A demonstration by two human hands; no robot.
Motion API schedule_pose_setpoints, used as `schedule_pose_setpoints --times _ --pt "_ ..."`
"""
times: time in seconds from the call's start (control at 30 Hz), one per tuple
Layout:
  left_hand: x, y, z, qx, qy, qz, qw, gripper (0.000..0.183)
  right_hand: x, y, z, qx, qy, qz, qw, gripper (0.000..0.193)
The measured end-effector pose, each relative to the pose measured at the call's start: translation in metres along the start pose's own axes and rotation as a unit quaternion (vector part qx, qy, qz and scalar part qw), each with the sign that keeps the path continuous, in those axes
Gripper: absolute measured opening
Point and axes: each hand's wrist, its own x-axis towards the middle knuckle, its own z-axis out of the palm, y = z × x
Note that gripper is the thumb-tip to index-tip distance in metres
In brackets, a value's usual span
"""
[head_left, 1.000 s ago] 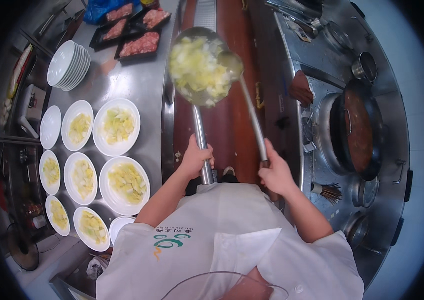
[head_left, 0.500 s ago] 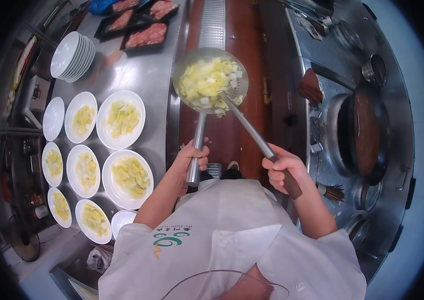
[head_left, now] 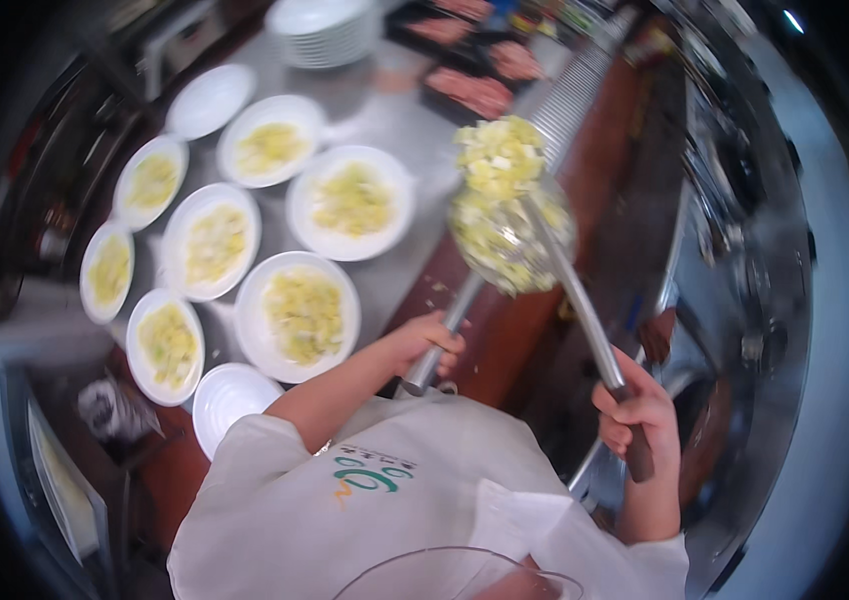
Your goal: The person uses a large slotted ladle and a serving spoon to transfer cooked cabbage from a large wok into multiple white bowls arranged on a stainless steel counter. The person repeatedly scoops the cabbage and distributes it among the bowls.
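My left hand [head_left: 430, 345] is closed round the metal handle of a round perforated strainer [head_left: 560, 250] in front of me. Chopped yellow-white cabbage [head_left: 505, 275] lies in the strainer. In my right hand [head_left: 642, 405] is the dark grip of a long-handled ladle [head_left: 580, 300]; its head meets the strainer, where more cabbage [head_left: 500, 155] is heaped at the far side. Motion blur and the cabbage hide the ladle's bowl. To the left stand several white plates [head_left: 347, 328] bearing cabbage portions. A bare white plate [head_left: 212, 102] stands at the far left, another bare plate [head_left: 235, 405] beside my left forearm.
The plates stand on a steel counter [head_left: 405, 130]. At its back are a stack of white plates [head_left: 320, 35] and black trays of raw meat [head_left: 470, 92]. A steel cooking range [head_left: 760, 385] lies to the right. Brown-red floor [head_left: 490, 345] shows between counter and range.
The view has turned toward the counter on the left. Strainer and ladle are now nearer the counter edge, and the cabbage is heaped higher at the far side.
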Motion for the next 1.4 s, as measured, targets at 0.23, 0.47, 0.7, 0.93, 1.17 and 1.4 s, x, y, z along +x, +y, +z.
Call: schedule_pose_setpoints --times 0.23,0.47,0.7,0.93,1.17,1.4 --pt "-0.022 0.013 -0.018 -0.015 -0.034 -0.011 0.999 0.055 0.139 -0.040 0.120 -0.057 -0.231 0.068 0.969 0.076" --pt "-0.034 0.010 -0.022 -0.044 -0.041 -0.032 0.998 0.054 0.303 0.006 0.288 -0.255 -0.277 0.031 0.926 0.059" --pt "-0.037 0.008 -0.024 -0.063 -0.045 -0.032 0.997 0.052 0.403 0.099 0.353 -0.570 -0.220 -0.122 0.782 0.067" --pt "-0.040 0.013 -0.025 -0.061 -0.039 -0.013 0.997 0.051 0.408 0.119 0.370 -0.793 -0.066 -0.323 0.512 0.075" --pt "-0.025 0.015 -0.024 -0.070 -0.050 -0.008 0.996 0.053 0.363 0.029 0.287 -0.549 -0.201 -0.270 0.765 0.081" --pt "-0.025 0.028 -0.001 -0.005 0.007 0.008 1.000 0.050 0.161 -0.023 0.074 -0.292 -0.093 -0.166 0.937 0.083"
